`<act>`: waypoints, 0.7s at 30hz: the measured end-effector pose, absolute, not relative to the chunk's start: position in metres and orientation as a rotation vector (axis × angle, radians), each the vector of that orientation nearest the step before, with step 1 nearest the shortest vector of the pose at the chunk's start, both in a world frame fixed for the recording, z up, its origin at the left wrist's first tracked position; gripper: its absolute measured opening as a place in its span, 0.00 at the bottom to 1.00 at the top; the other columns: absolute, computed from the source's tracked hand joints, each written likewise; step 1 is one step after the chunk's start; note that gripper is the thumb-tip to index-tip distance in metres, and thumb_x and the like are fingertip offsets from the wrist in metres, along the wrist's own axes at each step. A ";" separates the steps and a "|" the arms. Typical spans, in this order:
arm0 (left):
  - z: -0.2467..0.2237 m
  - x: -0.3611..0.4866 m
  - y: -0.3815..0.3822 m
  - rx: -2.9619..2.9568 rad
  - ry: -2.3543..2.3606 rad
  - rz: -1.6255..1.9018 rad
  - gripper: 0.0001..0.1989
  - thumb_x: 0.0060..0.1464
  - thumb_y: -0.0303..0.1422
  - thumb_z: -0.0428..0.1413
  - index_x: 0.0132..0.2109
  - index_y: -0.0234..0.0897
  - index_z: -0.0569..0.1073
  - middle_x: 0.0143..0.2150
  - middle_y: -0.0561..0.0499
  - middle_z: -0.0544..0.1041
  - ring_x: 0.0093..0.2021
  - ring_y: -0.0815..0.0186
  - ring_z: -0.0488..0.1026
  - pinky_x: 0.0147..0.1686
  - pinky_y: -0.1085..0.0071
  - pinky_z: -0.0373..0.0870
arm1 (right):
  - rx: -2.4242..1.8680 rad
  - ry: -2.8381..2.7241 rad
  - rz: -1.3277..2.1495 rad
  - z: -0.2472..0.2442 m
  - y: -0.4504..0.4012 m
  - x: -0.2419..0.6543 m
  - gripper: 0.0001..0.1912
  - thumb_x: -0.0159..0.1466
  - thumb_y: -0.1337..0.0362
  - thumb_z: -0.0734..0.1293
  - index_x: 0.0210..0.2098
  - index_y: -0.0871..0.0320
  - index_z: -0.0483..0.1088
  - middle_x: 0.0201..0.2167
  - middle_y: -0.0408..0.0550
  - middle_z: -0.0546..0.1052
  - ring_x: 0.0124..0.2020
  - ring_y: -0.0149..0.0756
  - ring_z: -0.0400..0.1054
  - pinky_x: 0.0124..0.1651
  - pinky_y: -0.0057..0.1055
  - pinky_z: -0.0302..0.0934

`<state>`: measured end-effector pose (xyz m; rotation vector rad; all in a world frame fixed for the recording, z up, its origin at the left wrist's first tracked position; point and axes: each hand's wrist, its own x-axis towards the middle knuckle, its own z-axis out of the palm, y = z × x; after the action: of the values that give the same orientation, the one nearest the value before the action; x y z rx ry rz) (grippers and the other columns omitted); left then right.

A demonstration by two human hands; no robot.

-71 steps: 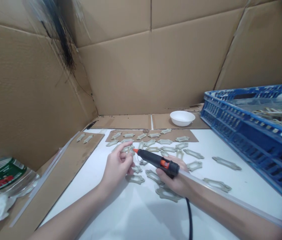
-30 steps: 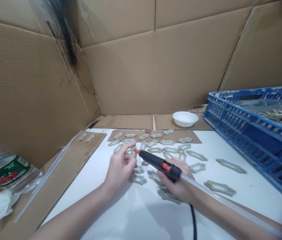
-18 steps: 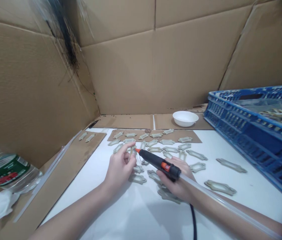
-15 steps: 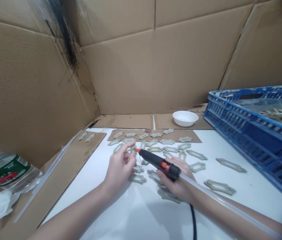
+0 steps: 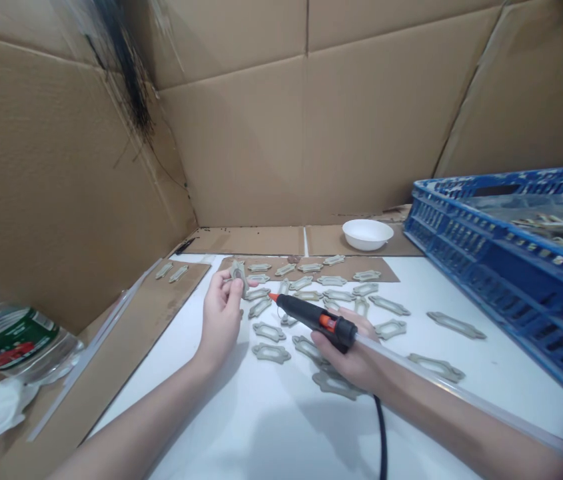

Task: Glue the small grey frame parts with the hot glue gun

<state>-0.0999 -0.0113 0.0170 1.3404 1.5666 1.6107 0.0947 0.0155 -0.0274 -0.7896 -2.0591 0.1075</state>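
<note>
Inside a corner of cardboard walls [image 5: 281,133], a white tabletop [image 5: 261,433] is strewn with flat beige frame pieces [image 5: 271,352], each with an oblong opening. One frame piece [image 5: 238,274] is pinched upright between the fingertips [image 5: 228,283] of the left hand [image 5: 220,317], above a cardboard sheet [image 5: 306,269] on which more pieces are laid in rows. A black glue gun [image 5: 311,315] with an orange nozzle is wrapped in the curled fingers of the right hand [image 5: 346,360], its tip pointed toward the held piece but not touching it. A long clear glue stick [image 5: 461,393] runs back from the gun above the forearm, and a black cord [image 5: 382,433] drops past the tabletop. A white bowl [image 5: 367,235] is set behind the sheet, and a blue plastic crate [image 5: 506,267] stands at the right, with pieces piled inside, though they look hazy. A cardboard strip [image 5: 181,280] bearing two pieces lies at the left, near a plastic bottle [image 5: 6,340] and a white tissue [image 5: 1,413].
</note>
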 end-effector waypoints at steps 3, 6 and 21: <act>0.014 -0.102 -0.007 1.326 1.554 1.594 0.09 0.52 0.39 0.49 0.34 0.37 0.62 0.32 0.52 0.72 0.28 0.71 0.65 0.26 0.78 0.59 | -0.725 -2.071 0.154 -0.029 0.016 0.095 0.13 0.59 0.61 0.58 0.20 0.56 0.56 0.16 0.40 0.61 0.19 0.28 0.56 0.27 0.28 0.54; 0.013 -0.103 -0.006 1.378 1.597 1.593 0.09 0.50 0.37 0.50 0.30 0.36 0.63 0.27 0.53 0.69 0.29 0.70 0.66 0.29 0.77 0.60 | -0.711 -2.072 0.176 -0.028 0.016 0.095 0.13 0.59 0.61 0.58 0.20 0.56 0.56 0.16 0.40 0.61 0.19 0.28 0.56 0.27 0.28 0.54; 0.017 -0.106 -0.005 1.441 1.682 1.447 0.08 0.43 0.35 0.55 0.26 0.35 0.66 0.23 0.55 0.69 0.23 0.72 0.65 0.23 0.78 0.58 | -0.786 -2.111 0.214 -0.020 0.014 0.095 0.13 0.60 0.58 0.57 0.21 0.57 0.58 0.16 0.41 0.63 0.19 0.29 0.57 0.24 0.27 0.51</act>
<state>-0.1062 -0.0049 0.0167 1.4412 1.6817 1.4472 0.0947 0.0143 -0.0200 -0.7862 -2.1109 0.2145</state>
